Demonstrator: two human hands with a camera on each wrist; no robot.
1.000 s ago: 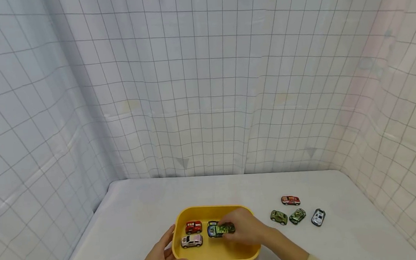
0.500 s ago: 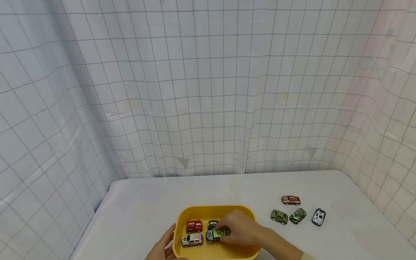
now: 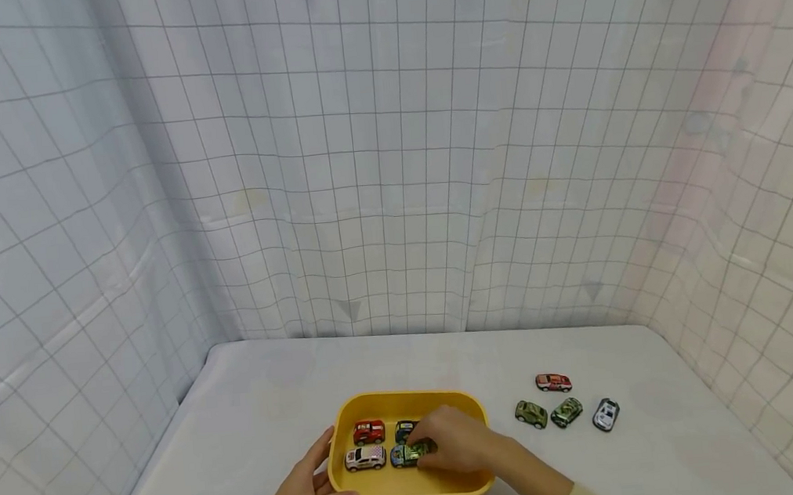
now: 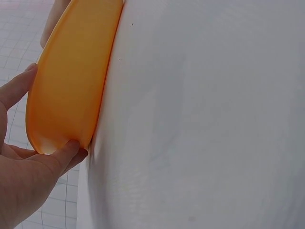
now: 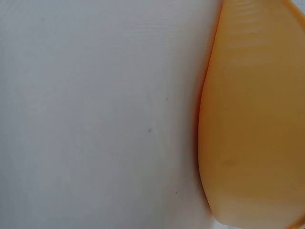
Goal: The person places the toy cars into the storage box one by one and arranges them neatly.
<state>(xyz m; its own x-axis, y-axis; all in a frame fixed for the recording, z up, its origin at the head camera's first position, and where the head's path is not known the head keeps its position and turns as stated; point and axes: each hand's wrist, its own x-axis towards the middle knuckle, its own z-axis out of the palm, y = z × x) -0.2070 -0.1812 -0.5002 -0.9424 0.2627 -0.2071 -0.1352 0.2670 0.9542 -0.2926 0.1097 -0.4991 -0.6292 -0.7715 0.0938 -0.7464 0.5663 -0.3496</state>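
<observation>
A yellow plastic tray (image 3: 389,484) stands near the front of the table. My left hand (image 3: 305,491) grips its left end from outside, thumb at the near corner and fingers along the end wall; the left wrist view shows these fingertips against the tray (image 4: 71,86). Inside, my right hand (image 3: 459,440) pinches a green camouflage toy car (image 3: 408,456) with a blue front. Behind that lies a dark blue toy car (image 3: 404,431), partly hidden by the fingers. To their left sit a red toy car (image 3: 369,432) and a white toy car (image 3: 365,459).
Right of the tray, on the white cloth, are a red-orange toy car (image 3: 553,382), an olive toy car (image 3: 531,414), a green camouflage toy car (image 3: 567,413) and a silver-white one (image 3: 605,415). White gridded curtains (image 3: 392,201) enclose the table's back and sides.
The green camouflage car in my right hand has moved toward me and slightly left, from over the dark blue car to in front of it, level with the white car. My left hand has stayed put.
</observation>
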